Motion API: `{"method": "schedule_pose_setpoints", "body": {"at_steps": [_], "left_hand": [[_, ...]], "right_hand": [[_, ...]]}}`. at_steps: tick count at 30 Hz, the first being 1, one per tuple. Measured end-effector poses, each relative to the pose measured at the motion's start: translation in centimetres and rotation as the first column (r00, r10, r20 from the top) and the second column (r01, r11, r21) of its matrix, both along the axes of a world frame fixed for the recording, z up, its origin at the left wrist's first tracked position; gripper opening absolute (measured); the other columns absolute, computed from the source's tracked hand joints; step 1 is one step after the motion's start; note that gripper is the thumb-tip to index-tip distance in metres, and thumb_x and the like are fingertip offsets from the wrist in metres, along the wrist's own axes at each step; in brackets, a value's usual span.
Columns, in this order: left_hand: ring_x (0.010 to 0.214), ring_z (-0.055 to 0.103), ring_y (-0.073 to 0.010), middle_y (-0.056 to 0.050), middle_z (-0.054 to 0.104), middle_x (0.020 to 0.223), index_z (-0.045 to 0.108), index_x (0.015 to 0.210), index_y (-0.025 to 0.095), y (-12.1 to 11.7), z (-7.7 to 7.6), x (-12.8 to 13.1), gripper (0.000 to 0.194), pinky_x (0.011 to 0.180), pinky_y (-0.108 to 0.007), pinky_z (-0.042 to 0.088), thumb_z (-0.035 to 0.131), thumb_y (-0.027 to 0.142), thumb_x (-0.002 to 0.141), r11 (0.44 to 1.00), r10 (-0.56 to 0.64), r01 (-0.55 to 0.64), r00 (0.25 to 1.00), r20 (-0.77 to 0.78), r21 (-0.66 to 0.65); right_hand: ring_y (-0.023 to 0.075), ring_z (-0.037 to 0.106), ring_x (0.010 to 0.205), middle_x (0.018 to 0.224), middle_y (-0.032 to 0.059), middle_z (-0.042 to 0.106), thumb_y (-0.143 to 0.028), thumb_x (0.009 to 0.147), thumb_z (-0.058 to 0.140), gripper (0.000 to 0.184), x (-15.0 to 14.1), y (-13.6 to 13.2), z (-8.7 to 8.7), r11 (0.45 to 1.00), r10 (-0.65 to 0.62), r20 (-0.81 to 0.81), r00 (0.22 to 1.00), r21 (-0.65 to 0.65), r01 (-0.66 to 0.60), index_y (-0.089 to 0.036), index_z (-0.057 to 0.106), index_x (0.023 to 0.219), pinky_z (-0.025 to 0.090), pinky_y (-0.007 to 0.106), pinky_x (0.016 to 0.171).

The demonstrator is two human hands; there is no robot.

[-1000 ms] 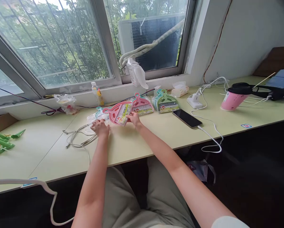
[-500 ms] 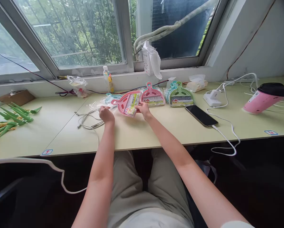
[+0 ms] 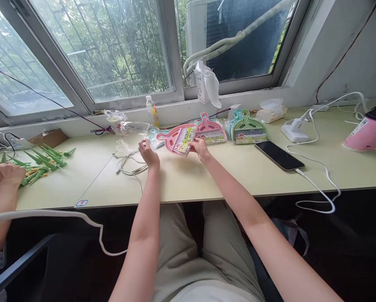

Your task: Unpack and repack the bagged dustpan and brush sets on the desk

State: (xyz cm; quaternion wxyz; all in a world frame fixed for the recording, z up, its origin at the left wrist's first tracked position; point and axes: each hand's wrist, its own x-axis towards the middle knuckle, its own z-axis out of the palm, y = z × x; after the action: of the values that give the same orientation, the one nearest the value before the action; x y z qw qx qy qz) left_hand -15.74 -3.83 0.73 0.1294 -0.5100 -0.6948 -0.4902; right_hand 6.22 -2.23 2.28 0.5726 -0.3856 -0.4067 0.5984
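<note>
My right hand [image 3: 199, 149] is closed on the lower right edge of a pink dustpan-and-brush set [image 3: 178, 139], with white bristles and a printed card, tilted above the table. My left hand [image 3: 149, 154] is closed in a pinch, left of the set, on a clear plastic bag [image 3: 134, 128] that spreads up and leftward from the fingers. Behind the held set lies a blue dustpan set [image 3: 156, 136], partly covered. Another pink set [image 3: 208, 128] in clear wrap lies just right of it, and beyond that a stack topped by a green set [image 3: 247, 128].
A grey cable coil [image 3: 128, 164] lies beside my left hand. On the right are a phone [image 3: 279, 155] with a white cord, a white charger [image 3: 295, 129] and a pink cup [image 3: 364, 133]. A bottle [image 3: 152, 111] stands behind. At far left another person's hands [image 3: 8, 173] touch green pointed pieces [image 3: 46, 159].
The view has shifted left, bringing another person's hands and forearm into sight. The clear plastic now stretches higher above my left hand. My right hand keeps hold of the pink set.
</note>
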Motion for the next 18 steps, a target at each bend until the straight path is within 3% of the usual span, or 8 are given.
{"method": "schedule_pose_setpoints", "body": {"at_steps": [6, 10, 13, 16, 18], "left_hand": [[0.130, 0.053, -0.0287, -0.015, 0.051, 0.146, 0.049, 0.153, 0.020, -0.5, 0.2, 0.5, 0.080, 0.110, -0.042, 0.047, 0.038, -0.006, 0.078, 0.997, -0.072, 0.070, 0.995, -0.068, -0.026], [0.139, 0.046, -0.0279, -0.008, 0.053, 0.150, 0.049, 0.153, 0.027, -0.9, 0.2, 1.4, 0.089, 0.124, -0.055, 0.028, 0.038, -0.009, 0.072, 0.997, -0.046, 0.034, 0.983, -0.176, -0.068], [0.145, 0.037, -0.0278, -0.003, 0.051, 0.154, 0.045, 0.155, 0.032, -1.1, 0.4, 2.5, 0.096, 0.125, -0.064, 0.015, 0.039, -0.009, 0.068, 0.990, -0.104, 0.077, 0.966, -0.236, -0.120], [0.148, 0.034, -0.0262, -0.003, 0.046, 0.159, 0.042, 0.157, 0.031, -1.5, 0.9, 3.5, 0.091, 0.126, -0.059, 0.015, 0.040, -0.005, 0.073, 0.966, -0.224, 0.178, 0.940, -0.256, -0.189], [0.152, 0.029, -0.0270, -0.006, 0.040, 0.163, 0.039, 0.158, 0.028, -2.0, 1.5, 4.1, 0.082, 0.126, -0.055, 0.016, 0.043, 0.002, 0.081, 0.966, -0.223, 0.182, 0.945, -0.240, -0.181]], "right_hand": [[0.0205, 0.076, 0.073, 0.083, 0.0077, 0.078, 0.001, 0.081, 0.064, 0.017, -0.8, -0.7, 0.6, 0.997, 0.070, 0.006, 0.998, 0.020, -0.070, -0.013, 0.069, 0.090, 0.067, 0.038, 0.075], [0.0183, 0.075, 0.071, 0.085, 0.0067, 0.079, 0.000, 0.080, 0.065, 0.018, -0.8, -0.8, 0.4, 0.997, 0.067, -0.012, 0.998, 0.029, -0.067, -0.014, 0.069, 0.091, 0.067, 0.034, 0.072], [0.0168, 0.074, 0.071, 0.085, 0.0048, 0.079, 0.000, 0.079, 0.066, 0.019, -0.8, -0.7, 0.1, 0.999, 0.038, -0.044, 0.998, 0.026, -0.037, -0.016, 0.069, 0.091, 0.067, 0.031, 0.072], [0.0161, 0.074, 0.071, 0.089, 0.0054, 0.079, -0.001, 0.080, 0.065, 0.019, -0.6, -0.5, -0.2, 1.000, 0.002, -0.097, 0.995, 0.013, 0.000, -0.016, 0.069, 0.092, 0.066, 0.032, 0.073], [0.0163, 0.074, 0.072, 0.091, 0.0060, 0.079, -0.002, 0.080, 0.065, 0.019, -0.5, -0.3, -0.3, 1.000, -0.007, -0.130, 0.992, 0.004, 0.008, -0.015, 0.069, 0.093, 0.066, 0.032, 0.075]]}}
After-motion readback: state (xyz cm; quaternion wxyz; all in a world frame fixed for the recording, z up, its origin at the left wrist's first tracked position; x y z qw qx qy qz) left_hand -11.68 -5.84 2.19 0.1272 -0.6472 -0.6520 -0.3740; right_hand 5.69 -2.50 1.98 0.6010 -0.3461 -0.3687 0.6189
